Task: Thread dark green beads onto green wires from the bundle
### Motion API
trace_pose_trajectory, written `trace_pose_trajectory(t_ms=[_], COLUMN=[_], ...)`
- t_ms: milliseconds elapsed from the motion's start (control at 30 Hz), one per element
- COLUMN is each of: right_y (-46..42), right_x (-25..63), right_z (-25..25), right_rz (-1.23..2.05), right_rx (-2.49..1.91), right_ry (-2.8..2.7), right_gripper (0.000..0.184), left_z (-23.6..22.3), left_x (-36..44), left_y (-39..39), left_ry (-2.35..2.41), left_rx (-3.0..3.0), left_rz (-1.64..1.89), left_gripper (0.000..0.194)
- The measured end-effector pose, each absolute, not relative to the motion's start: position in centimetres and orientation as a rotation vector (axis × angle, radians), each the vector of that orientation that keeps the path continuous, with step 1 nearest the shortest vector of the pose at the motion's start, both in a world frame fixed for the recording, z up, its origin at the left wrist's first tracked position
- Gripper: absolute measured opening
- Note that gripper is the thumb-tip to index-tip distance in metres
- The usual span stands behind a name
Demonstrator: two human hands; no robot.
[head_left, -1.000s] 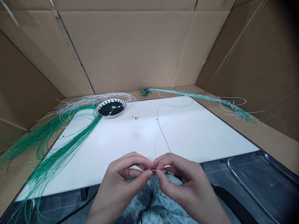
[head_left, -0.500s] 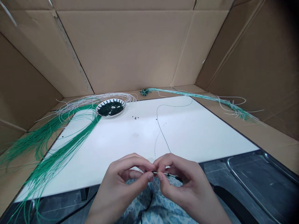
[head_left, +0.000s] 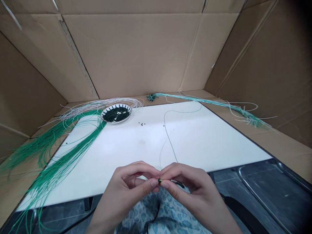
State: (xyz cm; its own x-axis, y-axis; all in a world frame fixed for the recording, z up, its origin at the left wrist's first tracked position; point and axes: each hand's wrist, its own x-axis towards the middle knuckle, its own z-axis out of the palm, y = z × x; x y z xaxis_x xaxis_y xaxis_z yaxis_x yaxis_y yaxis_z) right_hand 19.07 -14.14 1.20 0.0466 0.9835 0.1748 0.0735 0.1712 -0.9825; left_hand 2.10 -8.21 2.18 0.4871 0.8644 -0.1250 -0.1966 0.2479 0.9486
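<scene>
Quick look at our bench right now: our left hand and right hand are up close together at about 6 o'clock, just off the near edge of the white board, with both pinching a short beaded strand. The grip's pretty tight on both sides, thumbs and fingers closed right down on it, and the two hands nearly meet in the middle. A thin dark cord runs from around our fingertips up across the board toward 12 o'clock, then curves off to about 1 o'clock. Our lap shows a blue patterned fabric below the hands. Over at 11 o'clock there's a small round plate heaped with dark beads, and a few loose beads sit just to its right on the board. Long green wires fan out from 9 to 10 o'clock, with a loop of white wires behind the plate. Another green-and-white bundle stretches from 12 to about 2 o'clock, with a little beaded cluster at its end. Cardboard walls box the whole setup in, and a metal chair frame shows at 4 o'clock.
</scene>
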Motion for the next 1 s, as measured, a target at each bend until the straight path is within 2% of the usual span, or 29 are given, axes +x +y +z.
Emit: trace_pose_trajectory(t_ms=[133, 433, 567, 767, 1000], right_y=[-13.8, -13.8, -13.7, -13.9, -14.1], right_x=[18.8, 18.5, 18.2, 16.8, 15.5], right_z=[0.4, -0.4, -0.3, 0.7, 0.7], right_rz=[0.944, 0.883, 0.873, 0.845, 0.775], right_rx=[-1.159, -1.153, -1.162, -1.189, -1.165], right_ry=[-1.234, -1.134, -1.128, -0.857, -0.879], right_gripper=[0.005, 0.017, 0.008, 0.014, 0.016], left_z=[2.0, 2.0, 2.1, 2.1, 2.0], left_x=[2.5, 2.7, 2.9, 3.4, 3.4], left_y=[-8.0, -8.1, -8.2, -8.3, -8.5], left_ry=[0.806, 0.875, 0.919, 0.956, 0.864], left_rx=[1.020, 1.023, 0.970, 0.862, 0.789], left_rz=[0.859, 0.962, 0.988, 1.082, 1.234], left_gripper=[0.011, 0.006, 0.010, 0.014, 0.022])
